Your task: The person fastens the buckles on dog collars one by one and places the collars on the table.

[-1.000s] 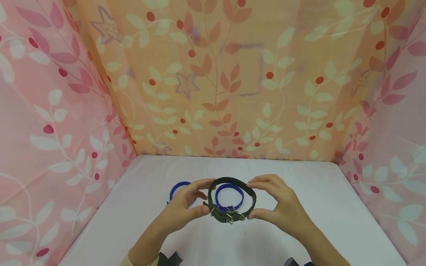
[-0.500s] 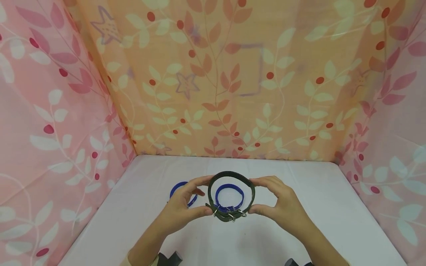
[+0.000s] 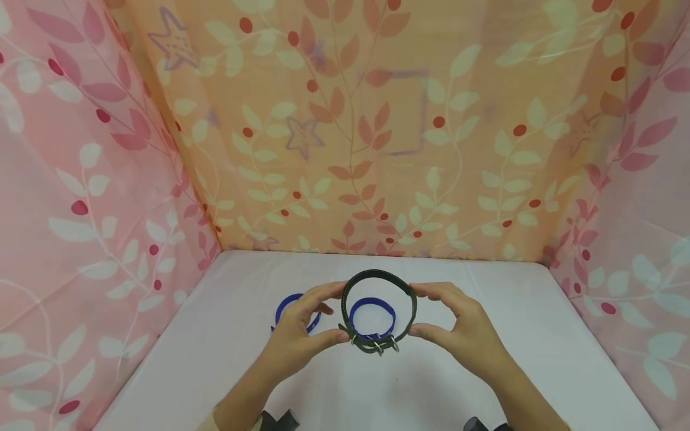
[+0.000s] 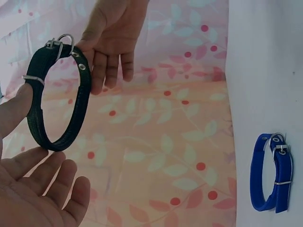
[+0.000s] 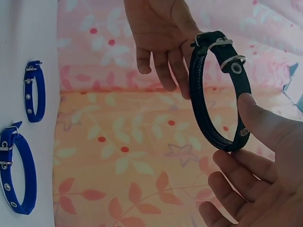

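Observation:
A dark green collar (image 3: 377,273) with a metal buckle and rings is held up in front, its loop fastened. My left hand (image 3: 298,328) pinches its left side between thumb and fingers; my right hand (image 3: 468,328) pinches the right side. Eyelets in the strap show near my right thumb in the right wrist view, where the collar (image 5: 198,101) hangs above the table. Behind it, a blue collar (image 3: 372,301) lies on the table and shows through the loop. A second blue collar (image 3: 280,308) lies further left, partly hidden by my left hand.
The white table (image 3: 485,371) runs back to an orange leaf-patterned cloth (image 3: 356,149). Pink patterned cloths hang along the left side (image 3: 97,227) and right side (image 3: 636,239). Dark wrist-camera parts (image 3: 280,420) show at the bottom edge.
Both hands have raised the green collar a little and tipped it more upright, so its loop looks rounder. It has also shifted slightly right. The blue collars have stayed put.

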Demonstrator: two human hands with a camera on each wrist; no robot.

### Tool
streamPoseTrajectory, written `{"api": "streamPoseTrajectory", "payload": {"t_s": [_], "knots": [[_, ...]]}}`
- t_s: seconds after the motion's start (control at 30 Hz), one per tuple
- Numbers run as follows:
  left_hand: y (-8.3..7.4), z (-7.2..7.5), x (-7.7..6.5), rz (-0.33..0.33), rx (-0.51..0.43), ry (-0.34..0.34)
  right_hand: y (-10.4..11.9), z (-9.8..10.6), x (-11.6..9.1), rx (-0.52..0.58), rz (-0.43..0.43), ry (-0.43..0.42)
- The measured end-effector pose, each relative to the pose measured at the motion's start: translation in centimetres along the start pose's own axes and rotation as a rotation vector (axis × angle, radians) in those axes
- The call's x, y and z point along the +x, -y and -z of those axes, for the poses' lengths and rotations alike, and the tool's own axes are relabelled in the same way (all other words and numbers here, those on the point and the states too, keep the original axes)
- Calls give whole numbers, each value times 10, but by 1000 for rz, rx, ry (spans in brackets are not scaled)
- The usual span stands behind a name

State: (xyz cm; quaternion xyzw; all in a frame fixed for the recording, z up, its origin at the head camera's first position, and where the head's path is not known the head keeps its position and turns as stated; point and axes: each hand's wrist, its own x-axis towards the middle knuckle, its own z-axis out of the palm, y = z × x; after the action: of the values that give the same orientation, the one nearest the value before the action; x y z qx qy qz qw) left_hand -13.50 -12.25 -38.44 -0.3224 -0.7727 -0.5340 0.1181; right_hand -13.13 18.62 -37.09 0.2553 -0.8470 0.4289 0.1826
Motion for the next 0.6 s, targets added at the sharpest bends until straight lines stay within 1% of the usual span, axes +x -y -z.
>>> {"api": "streamPoseTrajectory", "payload": {"t_s": [0.07,0.13,0.3,0.43,0.53,0.6], "knots": [[2,-2,0,-15,12,-22,-1,0,1,13,-25,-12],[4,-4,-1,-3,18,-40,-2,-2,2,33,-31,-11],[9,-6,-1,46,29,-65,-9,-8,3,55,-13,1],[17,-11,6,62,43,-51,-17,-11,0,69,-68,-39],[24,-15,13,51,36,-32,-23,-10,-3,97,-121,-69],[28,-18,17,46,29,-21,-26,-9,-4,105,-142,-76]]}}
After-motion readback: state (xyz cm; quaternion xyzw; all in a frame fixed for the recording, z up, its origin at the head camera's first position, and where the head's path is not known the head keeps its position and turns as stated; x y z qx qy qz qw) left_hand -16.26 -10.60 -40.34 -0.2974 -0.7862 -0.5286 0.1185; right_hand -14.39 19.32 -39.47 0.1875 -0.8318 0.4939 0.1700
